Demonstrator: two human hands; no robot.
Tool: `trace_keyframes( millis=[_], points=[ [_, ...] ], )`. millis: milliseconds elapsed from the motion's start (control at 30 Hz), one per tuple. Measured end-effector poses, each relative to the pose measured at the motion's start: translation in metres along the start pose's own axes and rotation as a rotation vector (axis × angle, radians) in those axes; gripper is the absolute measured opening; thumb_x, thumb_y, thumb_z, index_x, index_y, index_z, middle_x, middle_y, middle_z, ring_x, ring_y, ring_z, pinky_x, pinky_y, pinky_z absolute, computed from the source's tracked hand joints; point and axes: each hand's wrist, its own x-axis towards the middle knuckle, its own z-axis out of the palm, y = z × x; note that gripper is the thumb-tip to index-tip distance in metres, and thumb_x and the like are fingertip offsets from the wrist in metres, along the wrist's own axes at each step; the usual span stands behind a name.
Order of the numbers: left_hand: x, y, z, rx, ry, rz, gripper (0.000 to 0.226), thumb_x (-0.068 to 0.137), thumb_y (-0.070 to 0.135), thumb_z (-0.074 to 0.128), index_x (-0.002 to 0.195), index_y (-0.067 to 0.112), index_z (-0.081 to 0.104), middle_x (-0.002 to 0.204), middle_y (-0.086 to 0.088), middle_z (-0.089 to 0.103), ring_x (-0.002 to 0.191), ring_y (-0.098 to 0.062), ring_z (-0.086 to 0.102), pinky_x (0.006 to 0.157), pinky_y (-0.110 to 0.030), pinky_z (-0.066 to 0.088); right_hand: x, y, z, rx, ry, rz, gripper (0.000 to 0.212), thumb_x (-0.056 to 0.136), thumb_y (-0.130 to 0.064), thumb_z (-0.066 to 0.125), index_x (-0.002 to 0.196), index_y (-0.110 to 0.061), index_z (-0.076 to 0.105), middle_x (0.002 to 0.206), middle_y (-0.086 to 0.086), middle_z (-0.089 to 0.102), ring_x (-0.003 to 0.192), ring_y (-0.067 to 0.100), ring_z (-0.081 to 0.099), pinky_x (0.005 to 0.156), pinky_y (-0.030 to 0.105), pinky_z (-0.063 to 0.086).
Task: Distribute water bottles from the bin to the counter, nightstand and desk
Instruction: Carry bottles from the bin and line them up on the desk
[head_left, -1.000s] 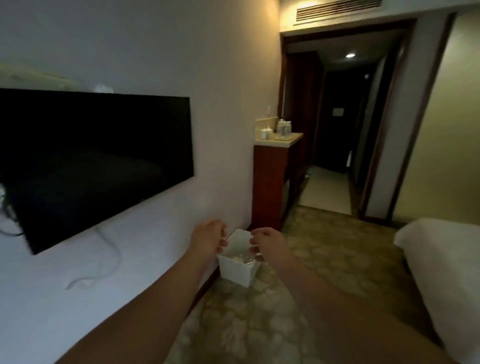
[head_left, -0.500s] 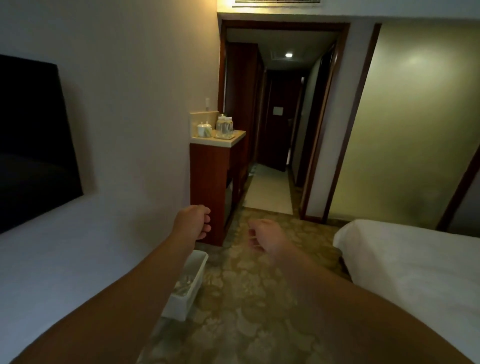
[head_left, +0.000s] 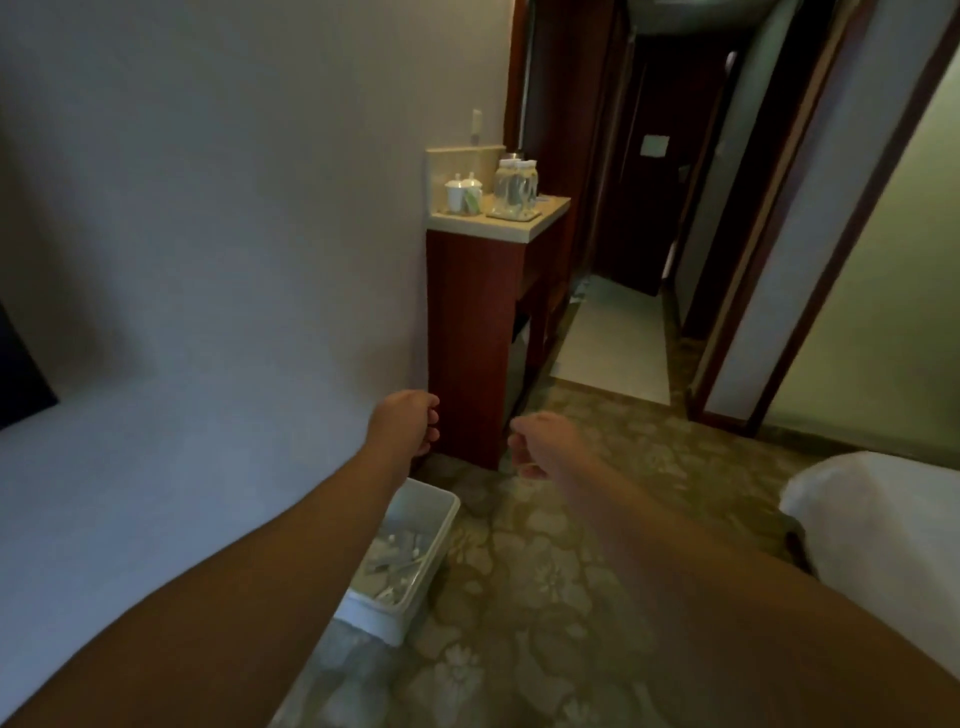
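While both arms reach forward over the patterned carpet (head_left: 545, 571), the left hand (head_left: 402, 426) and right hand (head_left: 540, 447) hang with fingers loosely curled, holding nothing. The white bin (head_left: 415, 561) sits on the floor against the wall, below the left forearm, with clear bottles (head_left: 397, 558) lying inside. Ahead, more bottles (head_left: 514, 189) and cups (head_left: 460, 192) stand on the desk (head_left: 540, 218).

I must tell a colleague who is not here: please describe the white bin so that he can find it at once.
Find the dark red wooden cabinet with the pale counter against the wall. On the patterned carpet in front of it, beside the wall, stands the white bin. It is the only open rectangular plastic box on the floor.
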Motion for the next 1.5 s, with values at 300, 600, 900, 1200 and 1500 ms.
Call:
trace_keyframes(
  millis=[300, 600, 900, 1200, 1500],
  points=[
    [0.148, -0.009, 0.032, 0.013, 0.216, -0.038, 0.013, 0.093, 0.019, 0.055, 0.087, 0.014, 0.066, 0.074, -0.005, 0.06, 0.06, -0.019, 0.059, 0.052, -0.029, 0.045, 0.184, -0.031, 0.029, -0.058, -0.23, 0.003, 0.018, 0.1, -0.022, 0.051, 0.11, -0.013, 0.063, 0.093, 0.007, 0.067, 0.068, 0.018, 0.061, 0.056, 0.028, 0.05],
    [0.293, -0.05, -0.003, -0.212, 0.337, -0.068, 0.016, 0.089, 0.021, 0.056, 0.089, 0.014, 0.071, 0.07, -0.003, 0.063, 0.059, -0.018, 0.06, 0.053, -0.029, 0.047, 0.323, -0.04, 0.153, -0.188, -0.436, 0.01, 0.024, 0.1, -0.015, 0.051, 0.116, 0.0, 0.063, 0.089, 0.009, 0.061, 0.059, 0.016, 0.053, 0.052, 0.025, 0.044],
    [0.441, -0.111, -0.052, -0.381, 0.453, -0.084, 0.018, 0.088, 0.022, 0.054, 0.086, 0.015, 0.07, 0.063, 0.002, 0.063, 0.054, -0.016, 0.059, 0.05, -0.028, 0.044, 0.457, -0.01, 0.283, -0.311, -0.635, 0.039, 0.011, 0.096, -0.023, 0.058, 0.088, -0.019, 0.064, 0.078, 0.001, 0.067, 0.059, 0.013, 0.062, 0.059, 0.027, 0.053],
    [0.5, -0.288, -0.074, -0.655, 0.676, -0.163, 0.028, 0.094, 0.027, 0.045, 0.086, 0.011, 0.066, 0.062, 0.001, 0.059, 0.053, -0.017, 0.053, 0.051, -0.028, 0.04, 0.578, 0.128, 0.38, -0.524, -0.888, 0.147, 0.024, 0.102, -0.013, 0.049, 0.082, -0.023, 0.058, 0.074, -0.002, 0.062, 0.045, 0.003, 0.062, 0.045, 0.016, 0.048],
    [0.575, -0.555, -0.079, -0.612, 0.858, -0.275, 0.021, 0.094, 0.018, 0.048, 0.085, 0.011, 0.066, 0.057, 0.003, 0.058, 0.052, -0.017, 0.05, 0.052, -0.028, 0.038, 0.684, 0.375, 0.481, -0.574, -0.924, 0.147, 0.012, 0.096, -0.018, 0.059, 0.087, -0.015, 0.065, 0.07, 0.001, 0.066, 0.054, 0.014, 0.061, 0.047, 0.022, 0.048]
  ],
)
